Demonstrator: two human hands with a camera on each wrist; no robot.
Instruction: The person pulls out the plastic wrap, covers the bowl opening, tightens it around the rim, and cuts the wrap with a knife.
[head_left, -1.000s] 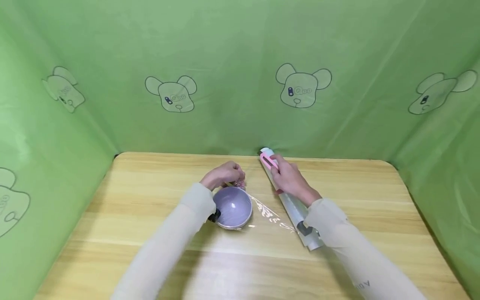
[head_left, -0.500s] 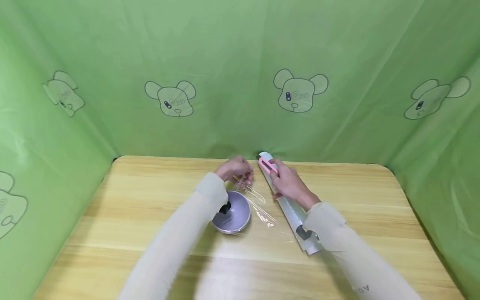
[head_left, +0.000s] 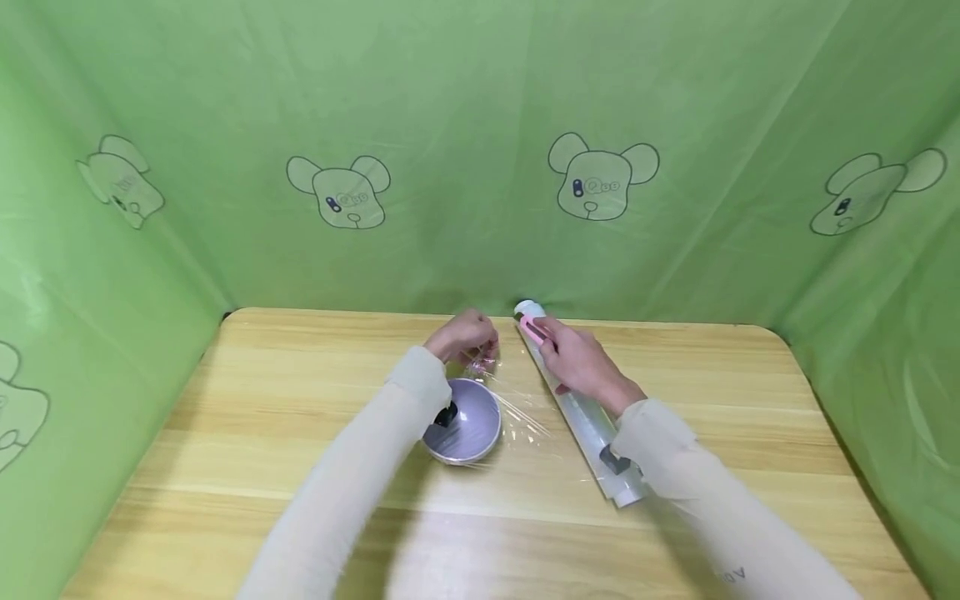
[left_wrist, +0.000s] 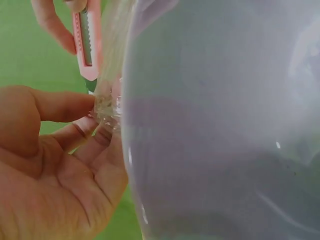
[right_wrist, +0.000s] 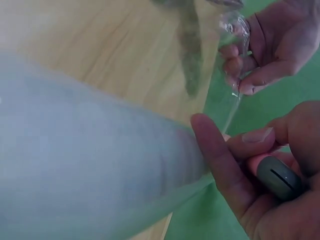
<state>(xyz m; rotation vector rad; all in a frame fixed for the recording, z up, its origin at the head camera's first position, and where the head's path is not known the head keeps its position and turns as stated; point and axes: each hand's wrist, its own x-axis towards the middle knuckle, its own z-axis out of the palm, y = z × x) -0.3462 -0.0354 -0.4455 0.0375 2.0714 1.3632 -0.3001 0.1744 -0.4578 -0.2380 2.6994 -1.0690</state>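
A lavender bowl (head_left: 471, 429) stands on the table with clear cling film over its mouth. Just beyond its far rim my left hand (head_left: 467, 332) pinches a crumpled bunch of the film (left_wrist: 106, 111) between thumb and fingers. From there the film runs in creased strands to the cling film roll (head_left: 588, 425), which lies slanted on the right. In my right hand (head_left: 587, 360) is a pink utility knife (head_left: 534, 331), held over the roll's far end. One finger of that hand lies along the roll (right_wrist: 110, 155) in the right wrist view.
The wooden table (head_left: 300, 367) has rounded far corners. Green curtains (head_left: 465, 150) with bear-head prints hang behind it and on both sides. The roll's far end reaches the table's back edge.
My left hand has moved right and slightly away with the bunched film, its sleeve now overlapping the bowl's left side. The right hand and knife have barely shifted.
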